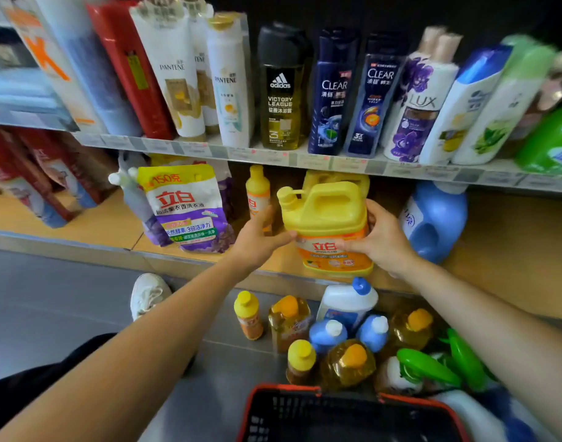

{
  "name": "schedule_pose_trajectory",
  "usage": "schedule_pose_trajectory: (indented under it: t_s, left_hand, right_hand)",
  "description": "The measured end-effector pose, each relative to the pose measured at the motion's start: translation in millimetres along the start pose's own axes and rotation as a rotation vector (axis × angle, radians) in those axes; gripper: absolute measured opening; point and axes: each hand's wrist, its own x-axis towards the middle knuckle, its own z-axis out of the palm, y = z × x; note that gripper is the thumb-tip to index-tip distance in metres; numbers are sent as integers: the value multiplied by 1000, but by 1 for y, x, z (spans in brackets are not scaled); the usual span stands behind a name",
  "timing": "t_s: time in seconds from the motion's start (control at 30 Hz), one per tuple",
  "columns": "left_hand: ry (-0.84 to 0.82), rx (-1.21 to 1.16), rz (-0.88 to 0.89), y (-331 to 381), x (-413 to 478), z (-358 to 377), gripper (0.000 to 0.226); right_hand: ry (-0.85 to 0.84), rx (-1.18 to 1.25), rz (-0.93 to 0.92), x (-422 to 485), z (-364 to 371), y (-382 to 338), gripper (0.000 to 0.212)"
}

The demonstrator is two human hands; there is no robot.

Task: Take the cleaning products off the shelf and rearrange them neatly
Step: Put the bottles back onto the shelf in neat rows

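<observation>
A large yellow detergent jug [329, 215] with an orange label stands at the front of the lower wooden shelf [107, 224]. My left hand [257, 240] grips its left side and my right hand [380, 239] grips its right side. A second yellow jug [337, 177] stands right behind it. A slim yellow-capped bottle [257, 189] stands to the left, and a purple and yellow refill pouch [187, 208] leans further left. A blue jug [436, 218] stands to the right.
On the grey floor below stand several bottles [334, 333]: yellow-capped, amber, blue-capped, and green-handled ones [432, 368]. A red-rimmed black basket [350, 416] sits at the bottom. The upper shelf [273, 154] holds shampoo and shower gel. My white shoe [149, 295] is at left.
</observation>
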Motion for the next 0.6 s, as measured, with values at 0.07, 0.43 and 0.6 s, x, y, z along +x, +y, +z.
schedule_pose_trajectory:
  t_s: [0.07,0.43,0.6]
  left_hand:
    - [-40,-20,33,-7,15,17,64]
    - [33,16,200,-46,80,65,71]
    - [-24,-19,185,-67,89,74,92]
  right_hand:
    - [9,16,23,5,2,17,89]
    - [127,40,132,26,5,96,130]
    - [13,104,164,45,-9,103,141]
